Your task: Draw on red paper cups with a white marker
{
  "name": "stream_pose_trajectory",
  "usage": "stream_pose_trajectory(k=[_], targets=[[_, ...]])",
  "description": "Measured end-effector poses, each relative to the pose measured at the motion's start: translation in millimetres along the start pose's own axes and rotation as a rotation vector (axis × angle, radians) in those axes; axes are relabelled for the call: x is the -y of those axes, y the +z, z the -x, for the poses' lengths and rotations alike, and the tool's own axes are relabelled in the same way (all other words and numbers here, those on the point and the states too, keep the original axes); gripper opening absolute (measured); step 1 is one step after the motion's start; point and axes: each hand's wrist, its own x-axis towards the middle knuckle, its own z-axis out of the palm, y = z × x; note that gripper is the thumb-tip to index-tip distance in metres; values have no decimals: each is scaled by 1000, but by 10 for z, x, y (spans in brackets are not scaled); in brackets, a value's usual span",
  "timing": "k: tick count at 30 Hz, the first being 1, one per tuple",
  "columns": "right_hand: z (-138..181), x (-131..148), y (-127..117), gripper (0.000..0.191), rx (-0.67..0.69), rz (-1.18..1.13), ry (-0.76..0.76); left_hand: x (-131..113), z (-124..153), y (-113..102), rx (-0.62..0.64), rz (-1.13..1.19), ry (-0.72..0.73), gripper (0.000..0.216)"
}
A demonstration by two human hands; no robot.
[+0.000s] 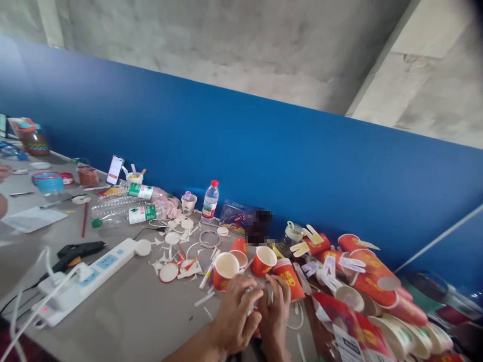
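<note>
My left hand (236, 314) and my right hand (276, 311) are pressed together at the bottom middle, fingers curled round a small white and red piece I cannot make out. Just beyond them stand red paper cups (225, 270) with white insides, one (264, 260) upright and one (290, 279) lying on its side. White paper scraps (177, 251) and cut paper rings (209, 238) lie scattered to the left of the cups.
A white power strip (88, 279) with cables and a black glue gun (77, 251) lie at left. Plastic bottles (128, 206) lie down; one (210, 202) stands upright. A pile of red cups (373, 281) fills the right. A blue wall panel (264, 151) backs the table.
</note>
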Motion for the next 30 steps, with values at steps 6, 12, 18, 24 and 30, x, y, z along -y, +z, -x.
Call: stream_pose_trajectory(k=[6, 12, 18, 24, 30], targets=[[-46, 97, 26, 29, 14, -2, 29, 394, -204, -141, -284, -220, -401, 66], [-83, 218, 44, 27, 25, -15, -13, 549, -293, -131, -174, 98, -612, 60], [-108, 376, 74, 39, 62, -165, 135, 393, -390, -214, -334, 481, -889, 63], [-56, 572, 43, 49, 250, -345, 235, 272, -462, -251, -293, 520, -922, 71], [19, 607, 47, 46, 306, -381, 202, 261, -439, -239, -275, 480, -941, 70]])
